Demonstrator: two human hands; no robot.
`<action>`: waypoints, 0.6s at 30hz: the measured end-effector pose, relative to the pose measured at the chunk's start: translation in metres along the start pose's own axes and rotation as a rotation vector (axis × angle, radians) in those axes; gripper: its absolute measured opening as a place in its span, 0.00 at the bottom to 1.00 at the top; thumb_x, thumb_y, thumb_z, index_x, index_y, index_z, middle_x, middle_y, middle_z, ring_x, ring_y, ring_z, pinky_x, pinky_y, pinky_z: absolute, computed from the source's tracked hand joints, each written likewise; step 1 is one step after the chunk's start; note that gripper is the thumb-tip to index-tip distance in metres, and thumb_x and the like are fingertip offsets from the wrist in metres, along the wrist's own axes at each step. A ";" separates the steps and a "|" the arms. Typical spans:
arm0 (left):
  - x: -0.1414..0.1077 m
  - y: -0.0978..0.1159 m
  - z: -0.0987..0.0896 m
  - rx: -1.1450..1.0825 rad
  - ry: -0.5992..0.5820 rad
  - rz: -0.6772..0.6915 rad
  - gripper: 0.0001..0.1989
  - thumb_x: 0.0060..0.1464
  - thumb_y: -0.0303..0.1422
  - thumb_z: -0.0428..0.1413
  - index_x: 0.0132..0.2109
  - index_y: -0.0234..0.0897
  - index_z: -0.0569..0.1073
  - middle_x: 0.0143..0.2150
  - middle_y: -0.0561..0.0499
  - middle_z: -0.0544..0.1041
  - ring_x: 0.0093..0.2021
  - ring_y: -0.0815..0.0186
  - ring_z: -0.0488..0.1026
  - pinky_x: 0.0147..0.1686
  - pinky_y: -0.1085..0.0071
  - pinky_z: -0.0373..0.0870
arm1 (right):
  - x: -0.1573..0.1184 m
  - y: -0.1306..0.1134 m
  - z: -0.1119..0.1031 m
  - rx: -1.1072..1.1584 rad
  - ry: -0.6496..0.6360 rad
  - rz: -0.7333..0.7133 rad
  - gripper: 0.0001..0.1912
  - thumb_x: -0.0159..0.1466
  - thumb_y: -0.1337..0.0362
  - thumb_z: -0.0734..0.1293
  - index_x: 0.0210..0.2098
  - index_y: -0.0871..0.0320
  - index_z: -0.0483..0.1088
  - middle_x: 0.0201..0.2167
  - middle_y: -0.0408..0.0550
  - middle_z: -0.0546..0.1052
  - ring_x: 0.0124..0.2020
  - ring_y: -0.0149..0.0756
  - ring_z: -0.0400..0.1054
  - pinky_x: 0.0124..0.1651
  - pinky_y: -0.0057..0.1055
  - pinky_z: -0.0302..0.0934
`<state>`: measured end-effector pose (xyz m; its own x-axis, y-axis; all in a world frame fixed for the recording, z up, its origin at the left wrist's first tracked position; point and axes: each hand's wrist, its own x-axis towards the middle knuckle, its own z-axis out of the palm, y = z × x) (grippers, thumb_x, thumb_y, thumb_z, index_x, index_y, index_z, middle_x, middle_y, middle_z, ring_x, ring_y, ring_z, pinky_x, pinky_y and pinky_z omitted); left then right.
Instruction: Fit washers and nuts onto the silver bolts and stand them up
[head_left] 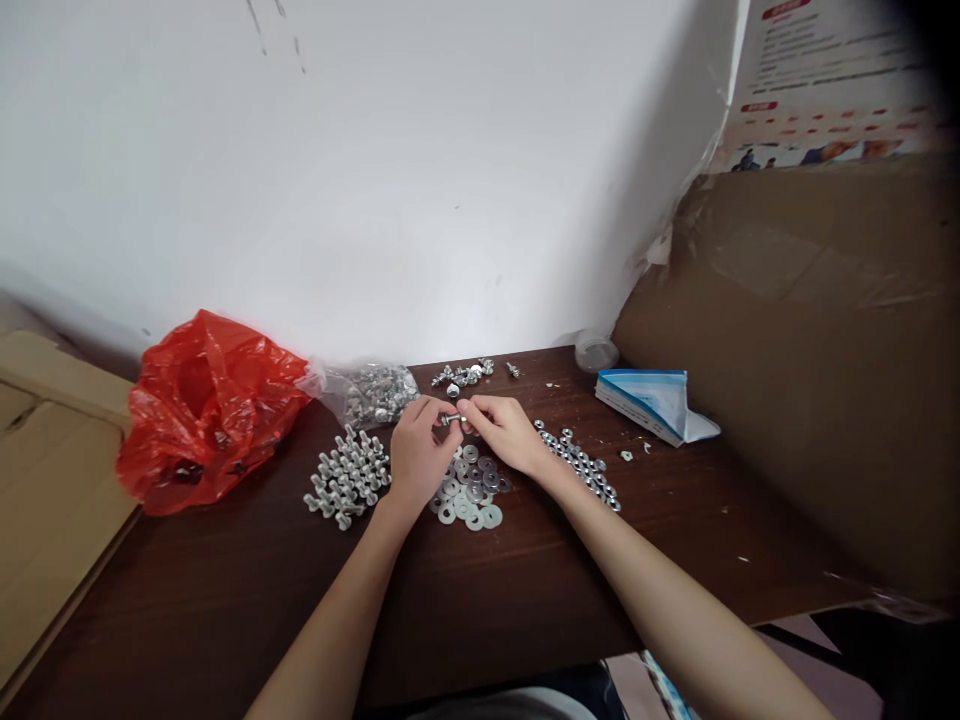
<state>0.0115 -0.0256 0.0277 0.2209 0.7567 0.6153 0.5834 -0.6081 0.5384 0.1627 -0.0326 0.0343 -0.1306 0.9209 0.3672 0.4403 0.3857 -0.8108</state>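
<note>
Between my two hands is a small metal bolt (452,418), held sideways. My left hand (421,447) pinches its left part between thumb and fingertips. The fingers of my right hand (504,430) are closed at its other end; a small piece there is too small to make out. Below the hands lies a loose pile of flat washers (474,490). Upright bolts (347,475) stand in a group left of my left hand. Several nuts (581,463) lie in rows beside my right wrist, partly hidden by it.
Behind the hands are assembled bolts (465,375) and a clear bag of hardware (379,392). A red plastic bag (214,410) sits at left on the dark table (480,600). At right are a blue-white packet (645,400), a round clear container (596,352) and a large cardboard box (810,380).
</note>
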 end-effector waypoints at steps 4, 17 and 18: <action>0.000 0.000 0.000 0.003 0.006 0.004 0.06 0.51 0.24 0.53 0.35 0.38 0.71 0.33 0.53 0.72 0.33 0.69 0.68 0.31 0.74 0.66 | 0.001 0.003 -0.001 0.091 0.023 0.040 0.23 0.67 0.49 0.54 0.25 0.58 0.66 0.24 0.43 0.71 0.26 0.31 0.64 0.33 0.29 0.56; 0.000 0.000 0.000 0.008 0.008 -0.027 0.05 0.51 0.25 0.53 0.35 0.38 0.71 0.34 0.52 0.72 0.32 0.69 0.68 0.31 0.73 0.66 | 0.001 0.004 -0.001 0.124 -0.014 0.005 0.13 0.61 0.54 0.65 0.29 0.58 0.69 0.27 0.44 0.74 0.28 0.31 0.65 0.33 0.29 0.59; 0.000 0.000 0.000 0.008 0.006 -0.022 0.05 0.52 0.25 0.53 0.36 0.38 0.71 0.34 0.52 0.71 0.32 0.69 0.68 0.31 0.73 0.66 | 0.001 0.004 -0.001 0.097 -0.013 0.008 0.16 0.62 0.53 0.63 0.27 0.58 0.68 0.26 0.44 0.73 0.27 0.31 0.65 0.32 0.29 0.59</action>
<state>0.0115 -0.0260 0.0279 0.2036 0.7685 0.6066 0.5942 -0.5894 0.5473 0.1651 -0.0304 0.0321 -0.1394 0.9244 0.3549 0.3532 0.3813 -0.8543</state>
